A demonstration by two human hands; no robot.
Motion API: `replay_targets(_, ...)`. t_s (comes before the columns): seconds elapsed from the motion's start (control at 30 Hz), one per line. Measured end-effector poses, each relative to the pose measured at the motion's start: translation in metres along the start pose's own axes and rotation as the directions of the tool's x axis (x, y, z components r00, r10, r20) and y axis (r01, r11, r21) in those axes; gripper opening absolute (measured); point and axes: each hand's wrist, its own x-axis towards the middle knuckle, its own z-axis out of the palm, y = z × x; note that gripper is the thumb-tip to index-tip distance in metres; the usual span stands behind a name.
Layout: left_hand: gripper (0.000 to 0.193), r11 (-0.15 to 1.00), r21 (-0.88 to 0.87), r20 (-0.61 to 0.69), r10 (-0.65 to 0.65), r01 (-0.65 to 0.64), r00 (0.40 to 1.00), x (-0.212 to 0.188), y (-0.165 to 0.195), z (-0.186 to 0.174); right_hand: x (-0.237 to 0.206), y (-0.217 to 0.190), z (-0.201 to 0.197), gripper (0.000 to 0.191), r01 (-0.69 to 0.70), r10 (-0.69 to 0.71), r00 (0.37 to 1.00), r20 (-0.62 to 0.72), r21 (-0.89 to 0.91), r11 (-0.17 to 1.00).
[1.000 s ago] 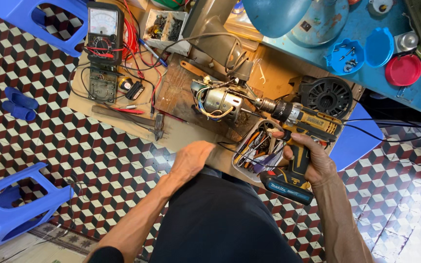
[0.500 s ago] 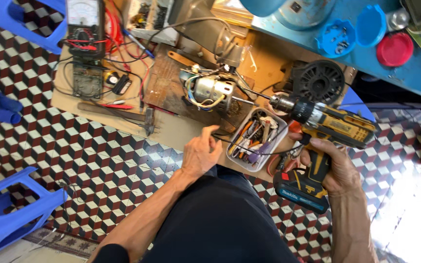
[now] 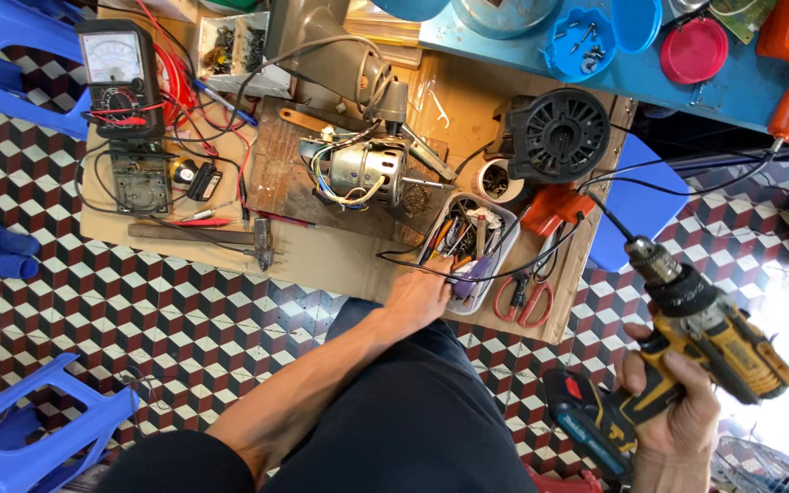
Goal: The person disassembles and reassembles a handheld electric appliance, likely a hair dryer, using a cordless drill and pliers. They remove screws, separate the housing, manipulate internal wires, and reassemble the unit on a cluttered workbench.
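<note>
The person's right hand (image 3: 673, 415) is clamped around the grip of a yellow and black cordless drill (image 3: 687, 351), held off the board at the near right, above the patterned tiled floor (image 3: 139, 319). The drill's chuck points toward the far left, well apart from the work on the board.

The left hand (image 3: 417, 297) rests at the near end of a grey oblong tray (image 3: 504, 265) filled with small tools, its fingers (image 3: 440, 272) curled over the tray's rim and reaching among them; whether they are closed on any 1 tool cannot be told.

The tray lies on a cardboard-covered work board (image 3: 321, 260). Just right of the tray lie red-handled scissors (image 3: 522, 297). Beyond the tray, a bare electric motor (image 3: 362, 169) with coloured wires sits on a dark wooden block. A black fan housing (image 3: 559, 137) stands at the far right of the board, and an analogue multimeter (image 3: 120, 73) at the far left. 2 blue plastic stools (image 3: 38, 438) stand on the floor at the left.
</note>
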Motion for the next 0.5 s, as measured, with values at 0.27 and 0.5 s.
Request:
replay_targets(0.27,0.065,0.962,-0.170,-0.223,-0.250,0.215,0.942,0.034,0.004,0.029,0.027,0.029,-0.064,0.055,-0.244,0.253,0.967,-0.028,-0.377,0.893)
replay_targets(0.5,0.086,0.914,-0.258,-0.014,-0.329,0.314,0.944,0.039,0.003,0.023,0.037,0.055,-0.023,0.060,-0.218,0.233,0.971,0.052,-0.206,0.954)
